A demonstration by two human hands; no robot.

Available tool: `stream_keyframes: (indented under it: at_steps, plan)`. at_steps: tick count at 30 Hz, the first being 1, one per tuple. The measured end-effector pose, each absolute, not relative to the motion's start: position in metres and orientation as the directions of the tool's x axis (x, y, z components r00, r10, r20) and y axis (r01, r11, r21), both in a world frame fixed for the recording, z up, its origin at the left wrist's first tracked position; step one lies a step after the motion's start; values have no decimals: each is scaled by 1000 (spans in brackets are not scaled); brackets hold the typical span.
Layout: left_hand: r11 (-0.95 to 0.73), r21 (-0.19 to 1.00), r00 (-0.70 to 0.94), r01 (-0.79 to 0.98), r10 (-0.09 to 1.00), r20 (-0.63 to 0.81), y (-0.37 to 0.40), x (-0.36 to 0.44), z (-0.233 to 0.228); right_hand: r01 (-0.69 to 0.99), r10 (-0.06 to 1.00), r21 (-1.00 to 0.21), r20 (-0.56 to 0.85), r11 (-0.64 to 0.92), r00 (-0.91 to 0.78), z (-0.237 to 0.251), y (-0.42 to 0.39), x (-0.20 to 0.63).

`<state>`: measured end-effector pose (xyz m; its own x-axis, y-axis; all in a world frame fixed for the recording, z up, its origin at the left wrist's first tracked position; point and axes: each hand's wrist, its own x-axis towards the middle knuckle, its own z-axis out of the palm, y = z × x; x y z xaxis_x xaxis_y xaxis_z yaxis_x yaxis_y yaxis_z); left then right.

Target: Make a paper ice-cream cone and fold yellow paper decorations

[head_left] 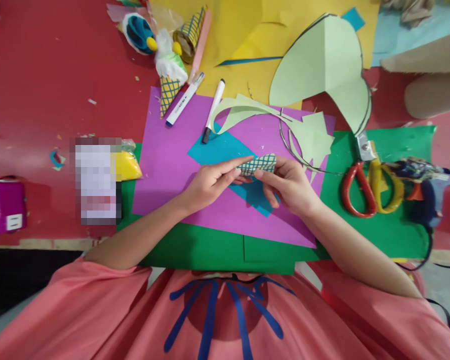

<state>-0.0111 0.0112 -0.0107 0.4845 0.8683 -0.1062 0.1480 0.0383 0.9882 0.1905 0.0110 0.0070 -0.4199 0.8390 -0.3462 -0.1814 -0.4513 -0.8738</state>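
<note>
A red tabletop (41, 75) fills the frame, layered with green, purple and blue paper. At centre, the left hand (210, 182) and right hand (288, 185) pinch a small paper cone with a blue grid (260, 164) between closed fingers, above the purple sheet (165, 170). Scissors (371, 187) lie at right; two markers (213, 110) lie above centre.

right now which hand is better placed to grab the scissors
Right. The scissors lie on the green sheet beside the right hand, while the left hand is on the far side of the patterned paper cone both hands hold.
</note>
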Motion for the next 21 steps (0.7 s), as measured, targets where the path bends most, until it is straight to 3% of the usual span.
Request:
stream_keyframes:
  at_steps: [8,15,21]
  plan:
    - [-87,963,480,256,876,-48,13,-13,-9,-156,779,-838,-395,-523,-487,7,12,194]
    - [-24,977,517,211,851,-91,13,-15,-13,-161,739,-800,-429,-578,-520,6,14,197]
    - [-92,969,493,229,869,-35,13,-16,-12,-216,693,-731,-445,-647,-568,3,18,199]
